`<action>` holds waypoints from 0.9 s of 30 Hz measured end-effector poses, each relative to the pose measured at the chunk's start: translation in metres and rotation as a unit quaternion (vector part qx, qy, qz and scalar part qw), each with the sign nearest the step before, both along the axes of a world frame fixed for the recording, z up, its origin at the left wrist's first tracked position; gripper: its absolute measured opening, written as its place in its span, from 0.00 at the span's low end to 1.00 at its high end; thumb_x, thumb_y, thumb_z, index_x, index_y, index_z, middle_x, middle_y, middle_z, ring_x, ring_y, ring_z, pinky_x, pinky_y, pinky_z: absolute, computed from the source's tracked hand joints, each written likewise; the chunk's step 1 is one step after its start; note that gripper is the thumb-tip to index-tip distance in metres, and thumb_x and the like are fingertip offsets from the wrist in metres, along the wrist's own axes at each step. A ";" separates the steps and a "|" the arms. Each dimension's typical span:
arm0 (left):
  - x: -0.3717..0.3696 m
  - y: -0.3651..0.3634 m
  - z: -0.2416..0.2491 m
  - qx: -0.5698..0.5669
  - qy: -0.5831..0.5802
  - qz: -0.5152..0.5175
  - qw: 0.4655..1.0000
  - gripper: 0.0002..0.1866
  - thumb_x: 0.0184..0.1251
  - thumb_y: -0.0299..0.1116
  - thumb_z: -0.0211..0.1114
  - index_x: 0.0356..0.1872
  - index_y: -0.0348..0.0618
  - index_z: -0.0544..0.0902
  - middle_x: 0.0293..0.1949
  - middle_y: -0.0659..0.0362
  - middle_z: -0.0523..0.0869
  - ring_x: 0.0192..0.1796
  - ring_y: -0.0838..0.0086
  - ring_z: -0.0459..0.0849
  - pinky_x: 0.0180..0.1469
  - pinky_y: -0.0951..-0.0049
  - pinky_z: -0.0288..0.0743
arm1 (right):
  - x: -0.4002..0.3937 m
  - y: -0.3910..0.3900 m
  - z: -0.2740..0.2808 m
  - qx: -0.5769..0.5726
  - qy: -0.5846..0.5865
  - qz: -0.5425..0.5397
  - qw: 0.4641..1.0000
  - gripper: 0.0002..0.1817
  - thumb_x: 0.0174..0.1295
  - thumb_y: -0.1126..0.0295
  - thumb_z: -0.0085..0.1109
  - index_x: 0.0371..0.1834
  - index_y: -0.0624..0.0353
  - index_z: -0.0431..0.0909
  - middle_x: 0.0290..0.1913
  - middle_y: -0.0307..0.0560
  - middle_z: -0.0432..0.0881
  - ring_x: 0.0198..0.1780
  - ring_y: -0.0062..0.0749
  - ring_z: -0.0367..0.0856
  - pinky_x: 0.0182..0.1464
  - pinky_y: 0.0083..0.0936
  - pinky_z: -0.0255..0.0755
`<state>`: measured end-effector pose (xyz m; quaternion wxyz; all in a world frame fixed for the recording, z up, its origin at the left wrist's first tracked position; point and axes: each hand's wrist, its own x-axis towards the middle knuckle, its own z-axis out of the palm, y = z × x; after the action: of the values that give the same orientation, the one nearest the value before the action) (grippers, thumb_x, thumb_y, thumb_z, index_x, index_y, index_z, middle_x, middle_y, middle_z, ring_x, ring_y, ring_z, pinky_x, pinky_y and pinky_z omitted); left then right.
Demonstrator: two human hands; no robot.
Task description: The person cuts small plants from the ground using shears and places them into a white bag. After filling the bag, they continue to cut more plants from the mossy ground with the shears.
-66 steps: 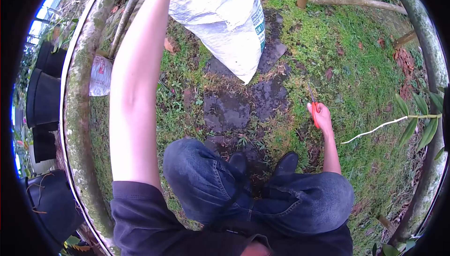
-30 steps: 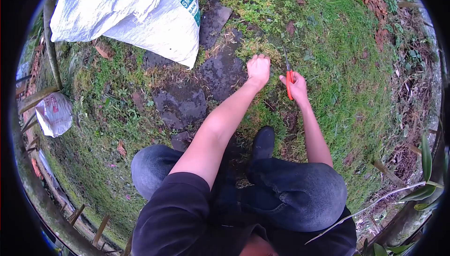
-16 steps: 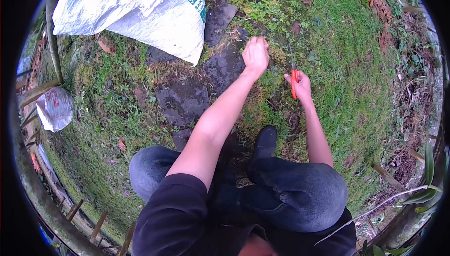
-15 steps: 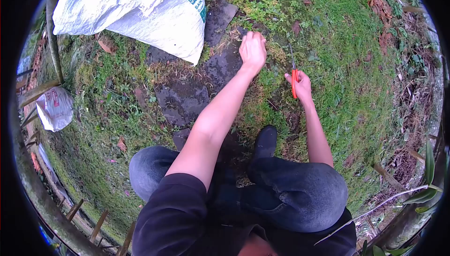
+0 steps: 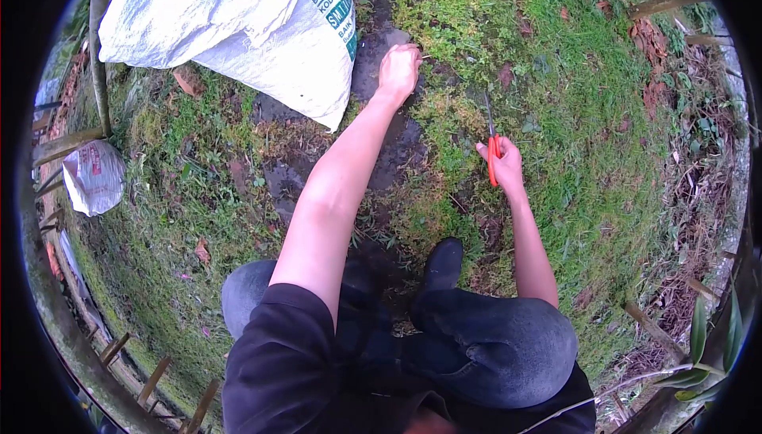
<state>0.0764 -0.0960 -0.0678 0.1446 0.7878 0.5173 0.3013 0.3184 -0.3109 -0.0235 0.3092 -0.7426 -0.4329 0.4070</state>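
Observation:
Low over the dark paving stones [image 5: 373, 77], my left hand [image 5: 399, 71] has its fingers curled closed, and what they hold, if anything, is too small to make out. My right hand [image 5: 506, 165] is wrapped round the orange handles of a pair of scissors [image 5: 493, 156], whose thin metal blades point away from me over the moss. A large white woven sack [image 5: 262, 37] with green print lies just left of my left hand.
A smaller white sack [image 5: 94, 177] rests at the far left by a wooden fence [image 5: 67, 144]. Mossy grass [image 5: 603, 164] spreads on both sides. Brown debris [image 5: 651, 45] and a leafy plant [image 5: 698, 354] are at the right. My boot [image 5: 442, 263] is below the stones.
My left hand has moved left, nearer the large sack, with its fingers still closed. My right hand and the scissors sit slightly lower in view, as does the large sack.

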 end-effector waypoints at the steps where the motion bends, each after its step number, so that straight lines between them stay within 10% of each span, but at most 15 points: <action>1: 0.002 0.001 0.001 -0.007 0.001 -0.003 1.000 0.03 0.62 0.29 0.70 0.34 0.42 0.87 0.43 0.53 0.90 0.50 0.55 0.86 0.58 0.56 0.78 | 0.001 0.000 -0.002 0.001 0.001 0.002 1.000 0.18 0.61 0.59 0.77 0.34 0.58 0.77 0.24 0.29 0.74 0.26 0.15 0.67 0.31 0.20 0.62; 27: -0.008 -0.006 0.024 -0.173 -0.231 0.183 0.940 0.05 0.63 0.28 0.73 0.37 0.39 0.92 0.33 0.49 0.92 0.36 0.62 0.92 0.45 0.65 0.84 | 0.000 -0.006 0.003 0.001 0.001 -0.003 1.000 0.17 0.65 0.63 0.74 0.30 0.53 0.72 0.24 0.25 0.69 0.25 0.11 0.61 0.29 0.18 0.54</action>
<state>0.0679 -0.1022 -0.0439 0.3365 0.5511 0.6490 0.4022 0.3181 -0.3168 -0.0205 0.3118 -0.7427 -0.4310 0.4067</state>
